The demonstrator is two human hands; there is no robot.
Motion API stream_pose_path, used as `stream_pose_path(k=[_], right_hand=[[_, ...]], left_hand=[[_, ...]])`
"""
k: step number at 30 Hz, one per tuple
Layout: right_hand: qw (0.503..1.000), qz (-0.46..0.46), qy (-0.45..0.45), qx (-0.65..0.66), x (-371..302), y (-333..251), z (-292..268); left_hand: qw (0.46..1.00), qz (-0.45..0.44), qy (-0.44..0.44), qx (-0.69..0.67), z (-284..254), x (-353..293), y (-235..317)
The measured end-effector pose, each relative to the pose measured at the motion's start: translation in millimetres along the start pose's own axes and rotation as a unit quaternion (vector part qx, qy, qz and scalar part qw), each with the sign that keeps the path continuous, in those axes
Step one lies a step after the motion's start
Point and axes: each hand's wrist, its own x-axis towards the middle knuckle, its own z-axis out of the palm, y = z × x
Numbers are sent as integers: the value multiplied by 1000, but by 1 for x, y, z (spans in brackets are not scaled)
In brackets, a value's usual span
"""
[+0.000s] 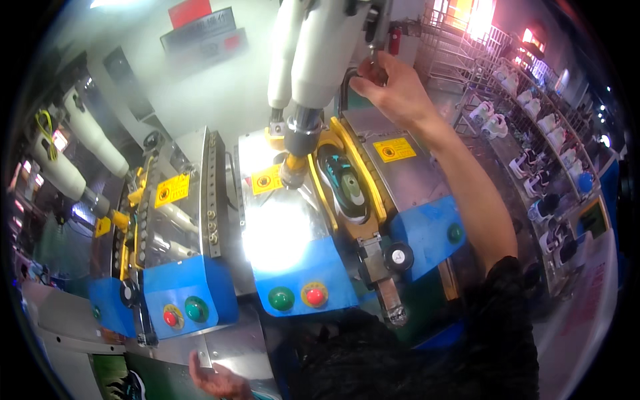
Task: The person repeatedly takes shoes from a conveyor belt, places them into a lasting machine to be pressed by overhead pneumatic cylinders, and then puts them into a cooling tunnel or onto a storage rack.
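Observation:
My right hand (pixel 393 90) is raised at the upper middle, beside the white machine column (pixel 325 57). Its fingers are curled closed around a small part below a thin metal rod; what they grip is mostly hidden. Below it, a black and teal sneaker (pixel 341 183) lies sole down between two yellow side clamps (pixel 377 187) of the machine. My left hand (pixel 220 384) is low at the bottom edge, its fingers apart and partly cut off by the frame. A teal and white edge shows right beside it, too little to name.
A blue panel (pixel 333 267) with green and red buttons fronts this station. A second similar station (pixel 190 280) stands to the left. Another dark sneaker (pixel 133 385) lies at the lower left. Racks of shoes (pixel 548 127) line the right side. A metal nozzle (pixel 293 172) hangs near the clamped sneaker.

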Motion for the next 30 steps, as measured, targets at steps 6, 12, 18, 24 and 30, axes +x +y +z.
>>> stream_pose_path(k=[6, 12, 18, 24, 30], right_hand=[[999, 6, 17, -29, 13, 25, 2], [999, -31, 39, -7, 19, 13, 13], [996, -23, 80, 26, 17, 18, 21], [997, -31, 75, 12, 18, 23, 12], [998, -19, 54, 9, 13, 17, 7]], left_hand=[[898, 138, -252, -333, 199, 132, 147], [912, 327, -156, -194, 301, 382, 259], [941, 153, -301, 31, 324, 560, 288], [571, 768, 195, 215, 348, 558, 258], [801, 540, -181, 186, 313, 568, 286]])
